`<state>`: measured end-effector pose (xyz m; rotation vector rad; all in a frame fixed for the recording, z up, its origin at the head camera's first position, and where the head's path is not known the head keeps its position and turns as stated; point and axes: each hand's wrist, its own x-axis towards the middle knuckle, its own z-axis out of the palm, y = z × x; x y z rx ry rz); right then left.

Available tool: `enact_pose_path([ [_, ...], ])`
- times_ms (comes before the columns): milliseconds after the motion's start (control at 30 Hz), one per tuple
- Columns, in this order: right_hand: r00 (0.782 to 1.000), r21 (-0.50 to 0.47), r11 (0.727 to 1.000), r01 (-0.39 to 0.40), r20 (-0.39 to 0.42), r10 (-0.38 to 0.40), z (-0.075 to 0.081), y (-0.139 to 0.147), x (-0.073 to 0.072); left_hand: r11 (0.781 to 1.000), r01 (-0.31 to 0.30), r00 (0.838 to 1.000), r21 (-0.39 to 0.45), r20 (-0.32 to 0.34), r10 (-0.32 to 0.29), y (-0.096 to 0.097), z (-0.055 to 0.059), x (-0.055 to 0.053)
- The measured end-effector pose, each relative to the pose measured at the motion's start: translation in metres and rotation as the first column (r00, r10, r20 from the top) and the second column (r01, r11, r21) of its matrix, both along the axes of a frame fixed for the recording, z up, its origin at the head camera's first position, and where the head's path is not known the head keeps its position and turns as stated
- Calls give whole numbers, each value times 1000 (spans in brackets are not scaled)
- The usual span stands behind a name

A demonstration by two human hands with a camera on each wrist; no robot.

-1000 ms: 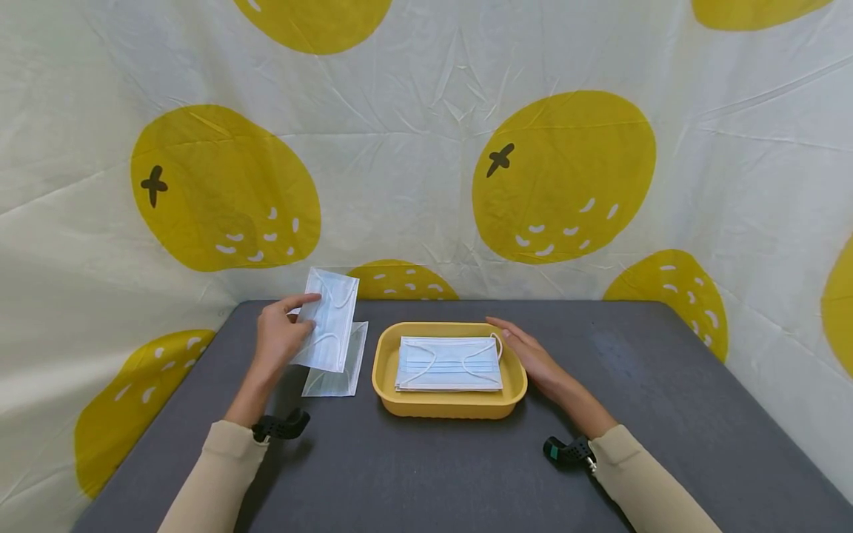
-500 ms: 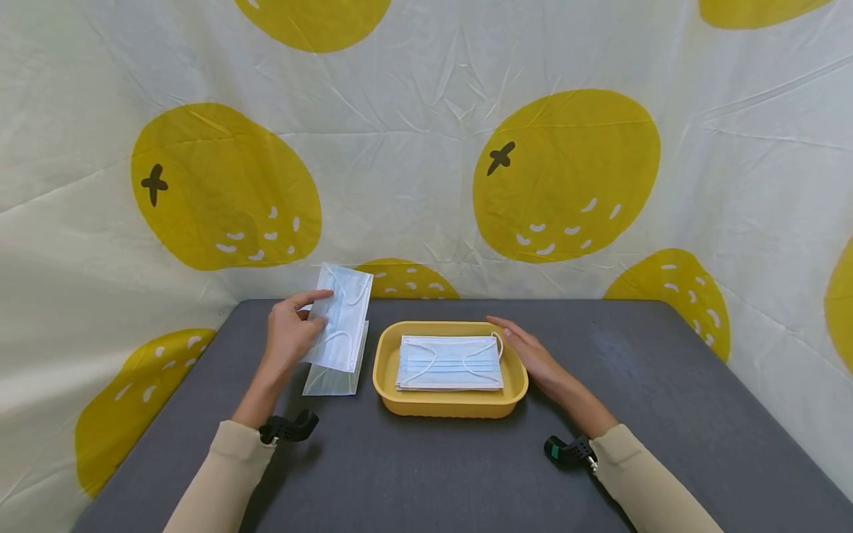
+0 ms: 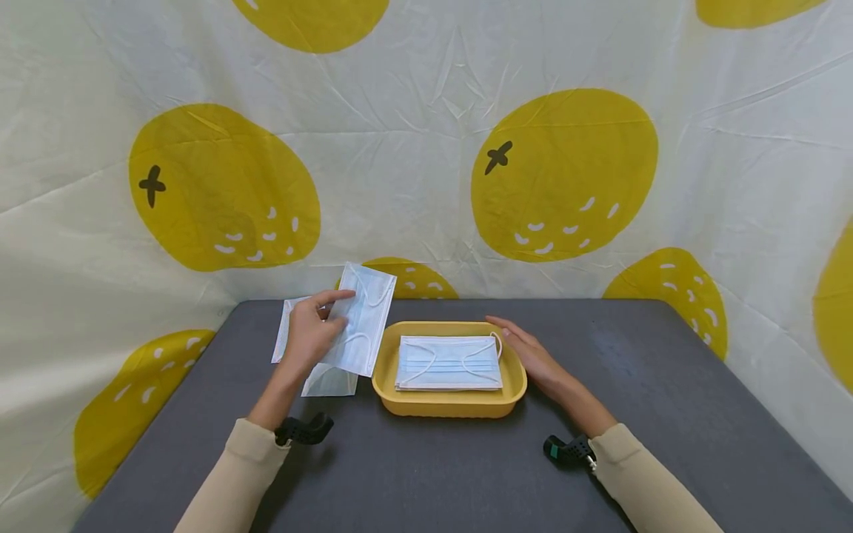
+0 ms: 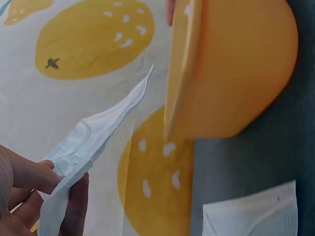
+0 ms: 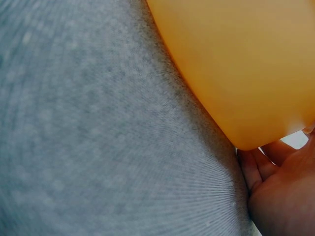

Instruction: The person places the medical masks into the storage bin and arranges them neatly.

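Observation:
My left hand (image 3: 312, 330) pinches a pale blue face mask (image 3: 370, 314) between thumb and fingers. The mask hangs tilted at the left end of a yellow plastic tub (image 3: 453, 405), above table height. In the left wrist view, the held mask (image 4: 101, 125) appears nearly edge-on beside the tub (image 4: 241, 64). Several stacked face masks (image 3: 449, 363) lie flat inside the tub, ear loops on top. With its fingers extended, my right hand (image 3: 533, 361) rests against the tub's right end. The right wrist view has this hand (image 5: 283, 191) by the tub's wall (image 5: 246, 64).
On the dark grey table (image 3: 426, 474), one face mask (image 3: 329, 383) lies left of the tub, partly covered by the held one. Another mask (image 3: 284, 333) shows behind my left hand. A white curtain (image 3: 400, 185) with yellow fruit prints hangs along the table's back edge.
My left hand has carried the held mask rightward, up to the tub's left end. A mask behind the hand has come into sight. The right hand and the tub stay where they were.

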<state>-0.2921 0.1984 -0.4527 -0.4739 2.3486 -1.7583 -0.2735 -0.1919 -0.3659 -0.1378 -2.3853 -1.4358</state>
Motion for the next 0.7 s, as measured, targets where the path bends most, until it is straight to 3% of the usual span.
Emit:
enact_pose_path([
  [433, 1000, -6, 1000, 1, 9, -1, 2, 0, 1, 989, 139, 990, -44, 21, -138, 34, 8, -7],
  [567, 1000, -1, 1000, -3, 4, 3, 2, -1, 0, 979, 197, 980, -60, 33, -196, 44, 12, -10],
  [700, 1000, -5, 1000, 2, -3, -2, 3, -1, 0, 958, 277, 960, -75, 57, -273, 53, 15, -14],
])
